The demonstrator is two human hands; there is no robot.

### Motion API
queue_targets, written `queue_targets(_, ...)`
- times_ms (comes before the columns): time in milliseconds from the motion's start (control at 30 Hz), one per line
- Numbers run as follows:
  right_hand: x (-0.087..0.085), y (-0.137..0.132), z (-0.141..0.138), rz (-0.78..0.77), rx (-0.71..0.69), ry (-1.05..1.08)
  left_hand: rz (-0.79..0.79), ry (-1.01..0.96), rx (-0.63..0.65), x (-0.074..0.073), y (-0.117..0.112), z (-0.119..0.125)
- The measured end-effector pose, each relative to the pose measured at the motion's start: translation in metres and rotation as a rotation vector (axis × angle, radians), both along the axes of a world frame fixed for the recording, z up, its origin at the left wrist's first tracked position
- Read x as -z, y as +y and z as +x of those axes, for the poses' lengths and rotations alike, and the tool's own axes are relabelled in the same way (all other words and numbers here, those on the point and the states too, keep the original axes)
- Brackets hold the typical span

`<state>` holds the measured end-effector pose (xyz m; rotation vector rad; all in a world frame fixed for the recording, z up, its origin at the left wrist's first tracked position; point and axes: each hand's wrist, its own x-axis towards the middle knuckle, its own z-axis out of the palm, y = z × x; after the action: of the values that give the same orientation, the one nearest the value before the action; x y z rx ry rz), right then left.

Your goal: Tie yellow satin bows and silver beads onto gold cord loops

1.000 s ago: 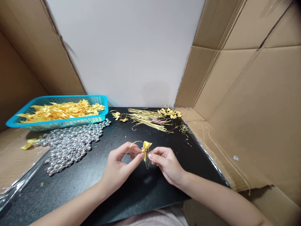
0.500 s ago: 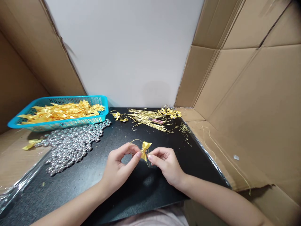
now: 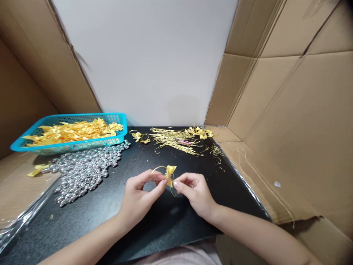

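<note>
A small yellow ribbon bow (image 3: 170, 172) with a thin gold cord loop (image 3: 157, 169) is held just above the black mat (image 3: 138, 217). My left hand (image 3: 139, 200) pinches the bow and loop between thumb and forefinger. My right hand (image 3: 194, 193) pinches the gold cord right beside the bow, fingertips almost touching the left ones. A tiny silver piece seems to sit at the bow's knot, too small to be sure.
A turquoise basket (image 3: 68, 145) of yellow bows stands at the back left, with a heap of silver beads (image 3: 82, 169) in front of it. Gold cords (image 3: 173, 139) and several finished bows (image 3: 200, 131) lie at the back. Cardboard walls (image 3: 289, 110) close in both sides.
Both hands stayed pinched on the bow and cord; the bow shifted slightly between the fingertips and the cord loop looks a little smaller.
</note>
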<state>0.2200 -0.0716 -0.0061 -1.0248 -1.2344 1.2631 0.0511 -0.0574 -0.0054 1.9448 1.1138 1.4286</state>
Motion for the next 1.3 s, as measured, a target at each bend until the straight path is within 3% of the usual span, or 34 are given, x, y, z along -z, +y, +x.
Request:
queue_targets(833,-0.0008,0.0002,-0.001,-0.043,0.009,0.034,-0.076,0.003,-0.028,-0.0018,0.0024,0.0013)
queue_targets(1300,0.0052,0.004,-0.0073,-0.328,-0.072,0.307,-0.089,-0.018,-0.056,0.0024,0.0027,0.0046)
